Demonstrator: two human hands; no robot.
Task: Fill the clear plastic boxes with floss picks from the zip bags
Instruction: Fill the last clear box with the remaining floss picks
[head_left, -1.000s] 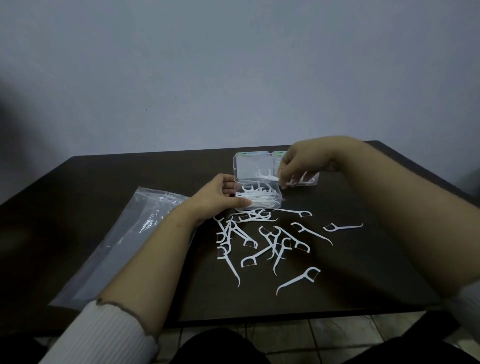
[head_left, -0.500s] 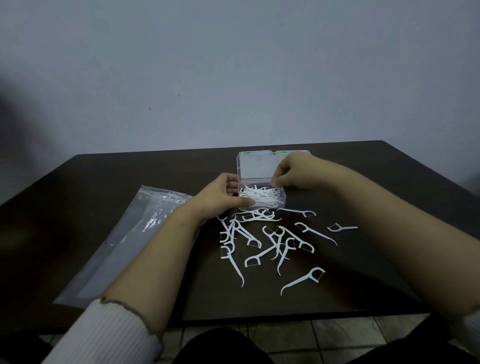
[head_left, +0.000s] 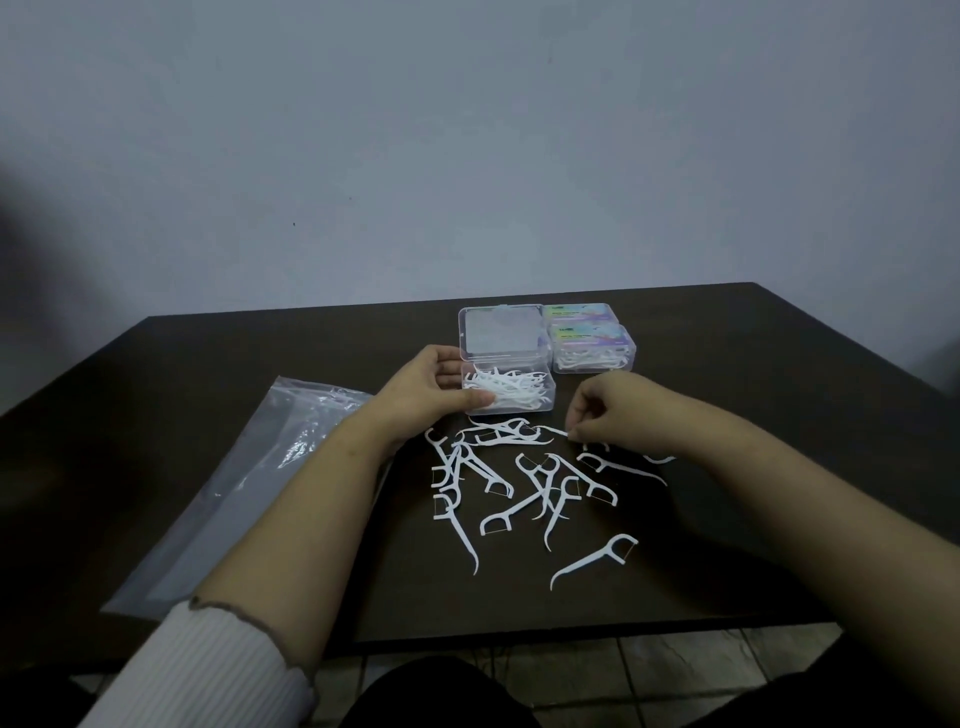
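An open clear plastic box (head_left: 548, 400) sits at mid-table, its lid (head_left: 501, 332) tipped back, and several white floss picks lie inside. My left hand (head_left: 431, 389) holds the box's left side, thumb on its front wall. Several loose floss picks (head_left: 524, 478) are scattered on the dark table in front of the box. My right hand (head_left: 605, 413) is down at the pile's far right edge, fingertips pinching the end of one floss pick (head_left: 553, 431). An empty zip bag (head_left: 249, 483) lies flat at the left.
Two closed clear boxes (head_left: 592, 345) with coloured labels stand behind and right of the open one; the nearer shows picks inside. The dark table (head_left: 779, 415) ends at a front edge close to my body, with tiled floor below. A plain wall is behind.
My right hand came away from the open box, moved toward me and to the right, and now pinches a loose pick on the table. The left hand stayed on the box.
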